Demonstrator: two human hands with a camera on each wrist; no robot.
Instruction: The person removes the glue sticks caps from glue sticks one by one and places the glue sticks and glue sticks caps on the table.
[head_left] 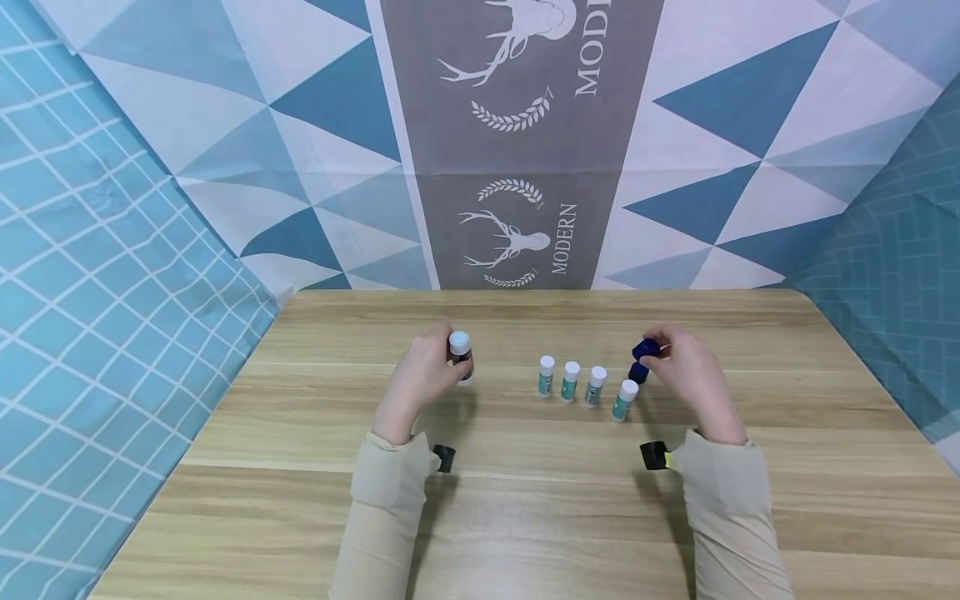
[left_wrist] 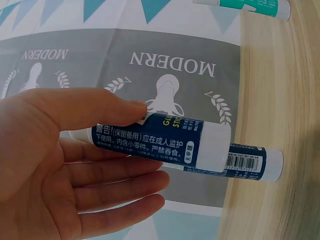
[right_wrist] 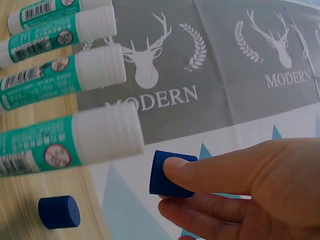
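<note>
- Left grip [head_left: 420,375]: curled, a dark-blue glue stick [left_wrist: 150,144] pinched between thumb and fingers; stick appears raised off the worktop [head_left: 525,517].
- Second dark-blue glue stick [left_wrist: 245,161] stood just beyond and below left grip; whether it is touched by the held one can't be told.
- Right grip [head_left: 688,371]: upper blue cylinder [right_wrist: 161,177] pinched by thumb and fingertips. Lower blue cylinder [right_wrist: 59,212] stood on the worktop just under that grip.
- Four green glue sticks [head_left: 571,385] stood in a slanted row between the grips; end one just left of right grip.
- Risk, left: standing blue stick could be toppled if clipped by the held one's lower end; held one could be twisted, being pinched above its middle.
- Risk, right: lower cylinder or end green stick could be knocked by a sideways drift; row neighbours could then be taken down too.
- Axes: held stick's long axis near vertical, slightly tilted, one white end up, the other toward the worktop. Green sticks upright, white caps up. Held cylinder's axis roughly upright.
</note>
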